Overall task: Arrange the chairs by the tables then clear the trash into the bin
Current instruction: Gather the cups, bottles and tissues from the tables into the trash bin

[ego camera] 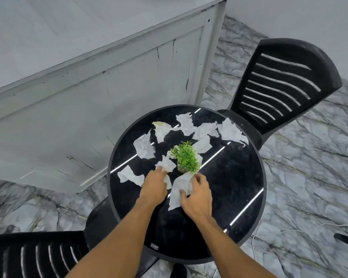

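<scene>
Several crumpled white tissues (144, 146) lie scattered over a round black table (239, 177), around a small green potted plant (186, 157) at its middle. My left hand (154, 186) reaches onto a tissue (167, 164) just left of the plant, its fingertips curled onto the paper. My right hand (197, 194) grips a larger tissue (178, 192) in front of the plant, thumb and fingers pinching its edge. One black slatted plastic chair (279, 83) stands at the table's far right, another (38, 255) at its near left.
A white panelled counter (88, 109) runs along the left, close to the table. The floor (309, 177) is grey veined marble. A thin white cable (273, 233) lies on it at the lower right, beside a dark object at the frame edge.
</scene>
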A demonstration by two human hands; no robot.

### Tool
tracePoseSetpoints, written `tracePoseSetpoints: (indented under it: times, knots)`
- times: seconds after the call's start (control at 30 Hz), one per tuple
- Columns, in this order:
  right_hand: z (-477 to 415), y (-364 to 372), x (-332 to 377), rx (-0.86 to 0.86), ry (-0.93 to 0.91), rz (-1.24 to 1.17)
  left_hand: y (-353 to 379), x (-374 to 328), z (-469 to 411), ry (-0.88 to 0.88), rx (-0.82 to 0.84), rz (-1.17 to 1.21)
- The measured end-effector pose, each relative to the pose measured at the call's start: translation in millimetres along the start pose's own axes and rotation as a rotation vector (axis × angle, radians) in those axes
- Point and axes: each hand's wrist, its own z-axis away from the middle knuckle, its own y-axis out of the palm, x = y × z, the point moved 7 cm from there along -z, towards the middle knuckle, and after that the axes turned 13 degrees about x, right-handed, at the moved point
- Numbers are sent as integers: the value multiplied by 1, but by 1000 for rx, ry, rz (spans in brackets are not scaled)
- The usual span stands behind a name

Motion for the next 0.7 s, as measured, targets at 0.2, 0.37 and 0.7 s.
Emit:
tracePoseSetpoints:
  times: [0.2, 0.37, 0.7]
  knots:
    - [4, 8, -21, 42, -48, 313, 16, -6, 23, -64, -65, 9]
    - [10, -23, -51, 68, -89, 150, 38, -34, 42, -25, -70, -20]
    - [-14, -91, -110, 149, -95, -260, 61, -128, 32, 57, -154, 178]
